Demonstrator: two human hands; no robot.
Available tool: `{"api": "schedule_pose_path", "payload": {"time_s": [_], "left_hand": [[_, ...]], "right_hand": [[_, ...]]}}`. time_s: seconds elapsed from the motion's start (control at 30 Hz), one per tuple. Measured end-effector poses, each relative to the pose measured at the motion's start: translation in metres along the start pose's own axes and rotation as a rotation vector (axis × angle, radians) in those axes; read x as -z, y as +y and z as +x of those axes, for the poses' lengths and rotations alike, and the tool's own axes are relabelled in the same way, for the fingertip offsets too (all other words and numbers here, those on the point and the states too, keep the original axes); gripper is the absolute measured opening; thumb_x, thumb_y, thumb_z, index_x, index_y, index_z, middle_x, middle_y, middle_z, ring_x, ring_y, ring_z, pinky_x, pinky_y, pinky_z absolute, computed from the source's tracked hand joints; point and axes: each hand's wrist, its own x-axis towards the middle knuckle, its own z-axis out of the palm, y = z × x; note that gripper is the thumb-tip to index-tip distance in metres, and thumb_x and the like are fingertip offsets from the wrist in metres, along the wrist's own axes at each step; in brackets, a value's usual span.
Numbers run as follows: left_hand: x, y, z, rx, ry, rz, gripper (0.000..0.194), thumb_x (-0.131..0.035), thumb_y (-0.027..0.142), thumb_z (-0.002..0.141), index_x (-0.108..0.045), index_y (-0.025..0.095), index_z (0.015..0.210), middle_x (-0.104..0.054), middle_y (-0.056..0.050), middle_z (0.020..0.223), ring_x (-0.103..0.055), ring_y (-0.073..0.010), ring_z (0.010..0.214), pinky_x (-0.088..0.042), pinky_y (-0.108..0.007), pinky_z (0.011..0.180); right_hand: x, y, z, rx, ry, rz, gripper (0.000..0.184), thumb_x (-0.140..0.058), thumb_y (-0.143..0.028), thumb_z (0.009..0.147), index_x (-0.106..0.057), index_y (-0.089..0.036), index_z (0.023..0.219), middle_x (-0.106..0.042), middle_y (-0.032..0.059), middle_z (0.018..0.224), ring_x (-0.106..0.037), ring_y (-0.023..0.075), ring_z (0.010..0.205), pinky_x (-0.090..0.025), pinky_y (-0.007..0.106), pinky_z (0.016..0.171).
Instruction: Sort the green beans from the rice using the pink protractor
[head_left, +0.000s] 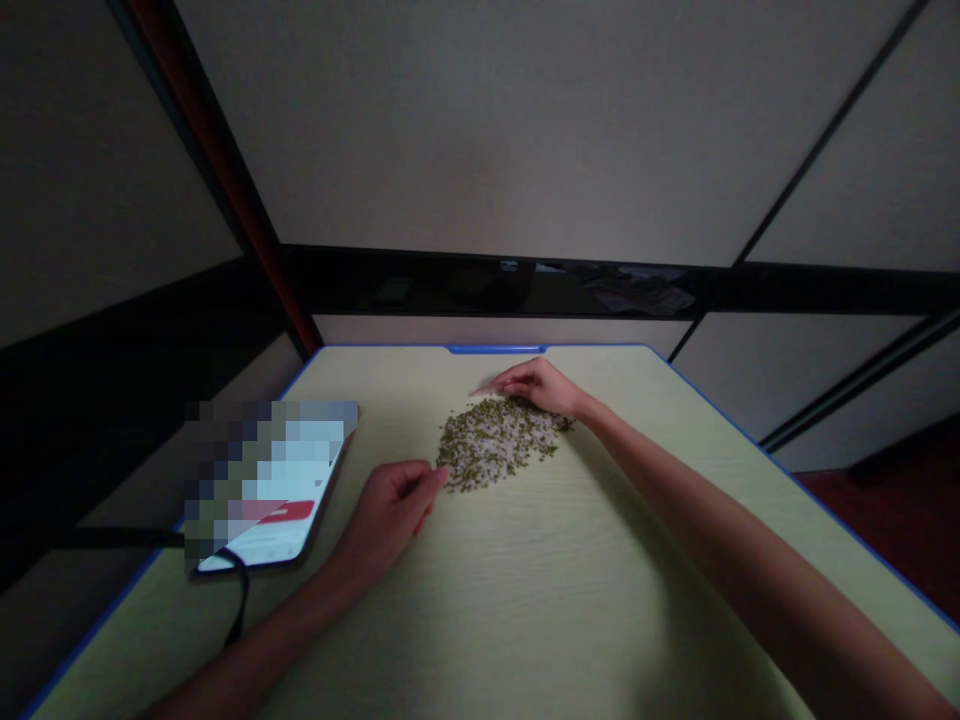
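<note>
A loose pile of small green beans mixed with pale grains [487, 445] lies on the pale wood-look table. At its near left edge is my left hand [401, 500], closed in a pinch with thumb and fingertips together. Whatever it may hold is too small to make out. Along the far edge of the pile rests my right hand [536, 385], its fingers reaching left over the tabletop beside the grains. At least one finger is stretched out, and I see nothing held there. The undersides of the right fingers are partly hidden.
A phone or tablet [296, 480] with a lit, partly blurred screen lies at the left. A dark cable [244, 590] runs by it. The table [495, 620] has a blue rim and a blue lip [497, 350] at the back. Behind stand pale panels [480, 130].
</note>
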Motion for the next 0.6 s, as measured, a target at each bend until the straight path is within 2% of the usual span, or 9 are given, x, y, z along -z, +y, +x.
{"api": "schedule_pose_path", "payload": {"time_s": [0.23,0.47,0.6], "left_hand": [[0.0,-0.002,0.0,-0.039,0.005,0.007,0.037,-0.045,0.043,0.068,-0.036,0.021,0.04,-0.034,0.006,0.036,-0.033,-0.009,0.037,-0.026,-0.023,0.042],[0.0,0.001,0.001,-0.061,0.004,0.0,0.037,-0.048,0.044,0.064,-0.037,0.02,0.038,-0.033,0.006,0.034,-0.033,-0.0084,0.037,-0.026,-0.023,0.043],[-0.001,0.001,0.001,-0.059,0.0,-0.003,0.037,-0.048,0.044,0.064,-0.038,0.02,0.038,-0.034,0.006,0.034,-0.033,-0.008,0.037,-0.026,-0.022,0.043]], "right_hand": [[-0.001,-0.018,-0.034,0.014,-0.085,-0.065,0.028,-0.047,-0.011,0.081,-0.069,-0.01,0.1,-0.072,0.0087,0.093,-0.066,0.0153,0.081,-0.05,0.029,0.076],[-0.005,-0.025,-0.068,0.024,-0.023,-0.132,0.029,-0.045,-0.014,0.085,-0.067,-0.013,0.104,-0.069,0.0098,0.105,-0.064,0.0179,0.097,-0.048,0.033,0.087],[-0.006,-0.035,-0.091,0.08,0.021,-0.181,0.032,-0.04,-0.015,0.088,-0.066,-0.015,0.106,-0.068,0.0092,0.109,-0.062,0.0177,0.103,-0.047,0.034,0.091]]}}
